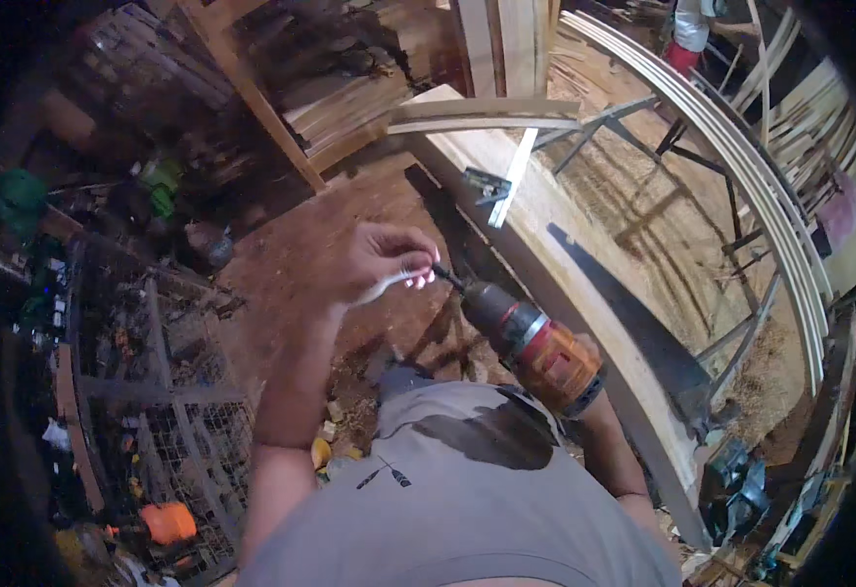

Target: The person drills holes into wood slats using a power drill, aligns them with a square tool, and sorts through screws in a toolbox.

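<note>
An orange and black power drill (535, 342) is held in front of my body, its chuck pointing up and left, with my right hand (584, 377) gripping it from behind, mostly hidden by the drill's body. My left hand (393, 262) pinches a small dark bit (442, 273) at the front of the chuck. To the right, a handsaw (624, 313) lies on a long pale board (670, 435). Higher up on that board, a clamp (486, 183) sits by a narrow light strip (516, 173).
Long curved strips (692, 103) span the right side over a metal frame (731, 215). A person (687, 44) stands at the top right. A wire-mesh rack (193, 391) and an orange tool (168, 521) are on the left. Timber (479, 39) stands at the back. Sawdust covers the floor (271, 245).
</note>
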### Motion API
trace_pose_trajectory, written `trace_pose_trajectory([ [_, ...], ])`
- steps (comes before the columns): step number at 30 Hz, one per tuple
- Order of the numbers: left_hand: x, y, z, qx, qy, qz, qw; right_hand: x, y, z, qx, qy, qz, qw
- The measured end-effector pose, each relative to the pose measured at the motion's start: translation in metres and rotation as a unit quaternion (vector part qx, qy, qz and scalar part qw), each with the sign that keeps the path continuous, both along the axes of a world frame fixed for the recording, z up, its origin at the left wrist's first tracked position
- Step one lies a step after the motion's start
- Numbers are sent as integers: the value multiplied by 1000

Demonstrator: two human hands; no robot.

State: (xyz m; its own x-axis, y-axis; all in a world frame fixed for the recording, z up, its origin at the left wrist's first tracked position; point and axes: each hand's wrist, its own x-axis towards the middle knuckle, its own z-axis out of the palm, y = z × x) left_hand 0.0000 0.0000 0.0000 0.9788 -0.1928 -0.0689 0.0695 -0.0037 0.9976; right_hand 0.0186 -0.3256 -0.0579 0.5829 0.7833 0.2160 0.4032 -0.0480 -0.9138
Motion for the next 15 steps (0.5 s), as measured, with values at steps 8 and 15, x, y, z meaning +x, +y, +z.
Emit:
trace_pose_trajectory([
  [8, 208, 120, 22, 378, -255, 101, 884, 125, 70, -1, -103, -272, -277, 916],
  [15, 398, 246, -125, 543, -88, 239, 800, 226, 119, -42, -46, -271, -491, 827],
])
